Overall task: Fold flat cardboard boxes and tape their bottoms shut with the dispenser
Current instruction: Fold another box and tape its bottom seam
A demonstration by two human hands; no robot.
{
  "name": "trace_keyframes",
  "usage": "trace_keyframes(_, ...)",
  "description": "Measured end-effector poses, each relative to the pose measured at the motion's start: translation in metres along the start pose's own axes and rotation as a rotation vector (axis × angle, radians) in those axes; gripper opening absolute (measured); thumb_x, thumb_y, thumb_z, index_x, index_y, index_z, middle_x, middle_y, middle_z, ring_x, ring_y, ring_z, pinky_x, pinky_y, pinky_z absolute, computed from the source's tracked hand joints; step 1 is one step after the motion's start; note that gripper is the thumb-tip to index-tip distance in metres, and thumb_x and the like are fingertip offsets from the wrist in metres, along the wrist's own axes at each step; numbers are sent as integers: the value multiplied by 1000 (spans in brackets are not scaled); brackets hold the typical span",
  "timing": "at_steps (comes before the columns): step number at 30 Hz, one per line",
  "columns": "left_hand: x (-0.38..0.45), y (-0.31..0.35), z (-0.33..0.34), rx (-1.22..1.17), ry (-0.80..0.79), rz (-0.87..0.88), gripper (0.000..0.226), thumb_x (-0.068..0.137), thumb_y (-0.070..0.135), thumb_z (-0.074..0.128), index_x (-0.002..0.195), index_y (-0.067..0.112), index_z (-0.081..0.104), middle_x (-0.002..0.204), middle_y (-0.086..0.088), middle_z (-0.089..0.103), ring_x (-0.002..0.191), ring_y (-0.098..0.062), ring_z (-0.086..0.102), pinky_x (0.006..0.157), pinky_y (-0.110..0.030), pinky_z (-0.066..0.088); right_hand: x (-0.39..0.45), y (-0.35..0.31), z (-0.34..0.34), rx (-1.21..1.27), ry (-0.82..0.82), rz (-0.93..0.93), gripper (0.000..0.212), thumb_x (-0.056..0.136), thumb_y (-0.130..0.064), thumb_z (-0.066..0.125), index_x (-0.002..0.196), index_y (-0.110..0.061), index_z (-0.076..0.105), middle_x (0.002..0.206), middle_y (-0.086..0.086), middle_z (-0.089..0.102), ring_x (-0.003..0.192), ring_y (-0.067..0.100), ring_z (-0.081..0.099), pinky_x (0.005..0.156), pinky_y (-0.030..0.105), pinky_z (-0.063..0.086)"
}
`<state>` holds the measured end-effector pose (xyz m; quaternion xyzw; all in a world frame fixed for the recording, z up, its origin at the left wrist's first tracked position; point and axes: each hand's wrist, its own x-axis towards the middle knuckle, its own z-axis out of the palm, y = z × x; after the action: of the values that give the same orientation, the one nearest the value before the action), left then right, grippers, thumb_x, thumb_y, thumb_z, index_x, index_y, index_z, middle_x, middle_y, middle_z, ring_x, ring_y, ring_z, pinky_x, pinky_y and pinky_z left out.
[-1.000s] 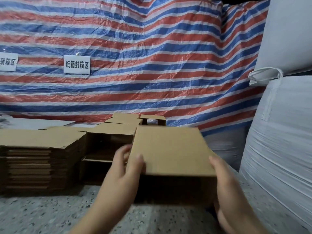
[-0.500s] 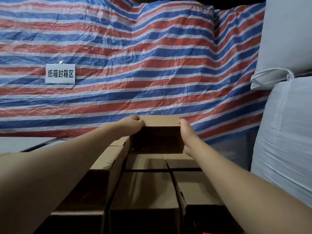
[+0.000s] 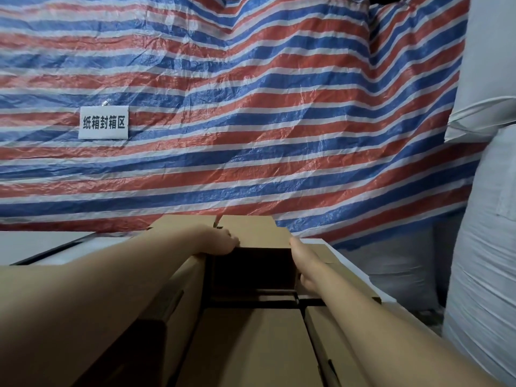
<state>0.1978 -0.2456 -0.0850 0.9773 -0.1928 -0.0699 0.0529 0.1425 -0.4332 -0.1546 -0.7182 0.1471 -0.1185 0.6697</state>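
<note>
A folded brown cardboard box (image 3: 255, 231) sits at the far end of a row of boxes, its dark open side facing me. My left hand (image 3: 219, 243) grips its upper left edge with curled fingers. My right hand (image 3: 305, 263) holds its right side, thumb on the top corner and fingers against the wall. Both arms stretch far forward over the other boxes. No tape dispenser is in view.
Folded boxes (image 3: 251, 347) fill the foreground under my arms in tight rows. A red, white and blue striped tarp (image 3: 251, 121) with a white label (image 3: 104, 122) hangs behind. Large white woven sacks (image 3: 485, 261) stand at the right. A pale surface (image 3: 39, 244) lies at the left.
A second ago I held the box close above the speckled floor. Both hands have since carried it forward to the far end of the row, and it now sits slightly farther back.
</note>
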Motion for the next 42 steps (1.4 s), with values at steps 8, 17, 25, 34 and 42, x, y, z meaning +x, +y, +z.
trace_keyframes(8, -35, 0, -23, -20, 149, 66, 56, 107, 43, 23, 157, 18, 20, 163, -10, 19, 149, -29, 19, 121, -46, 18, -37, -36, -12, -220, 212, -32, 61, 105, -45, 33, 153, -7, 37, 155, 13, 42, 138, 31, 43, 113, 39, 35)
trace_keyframes(17, -168, -71, -53, -93, 654, 89, 34, 102, 40, 39, 105, 12, 59, 107, -8, 63, 92, -22, 57, 76, -34, 45, -137, -76, -16, -452, 268, -216, 39, 103, -30, 38, 129, -5, 55, 124, 14, 60, 113, 31, 54, 95, 38, 42)
trace_keyframes(25, -285, -177, -9, -55, 691, 18, 31, 101, 41, 45, 111, 17, 61, 114, -4, 64, 98, -19, 59, 79, -33, 47, -222, -87, 4, -438, 318, -357, 32, 94, -34, 49, 88, -9, 68, 90, 12, 69, 86, 29, 64, 84, 44, 53)
trace_keyframes(34, -289, -245, 74, 103, 311, -131, 85, 88, 78, 31, 156, 28, 20, 164, -5, 18, 150, -23, 16, 120, -40, 16, -267, -95, 30, -524, 199, -401, 36, 98, -32, 51, 75, -14, 71, 79, 3, 72, 82, 22, 66, 81, 39, 52)
trace_keyframes(42, -292, -248, 91, 269, 417, -86, 60, 96, 65, 32, 144, 30, 39, 145, 1, 47, 133, -19, 45, 108, -35, 39, -274, -83, 31, -520, 126, -382, 37, 97, -28, 51, 71, -13, 73, 79, 3, 75, 88, 26, 70, 94, 48, 56)
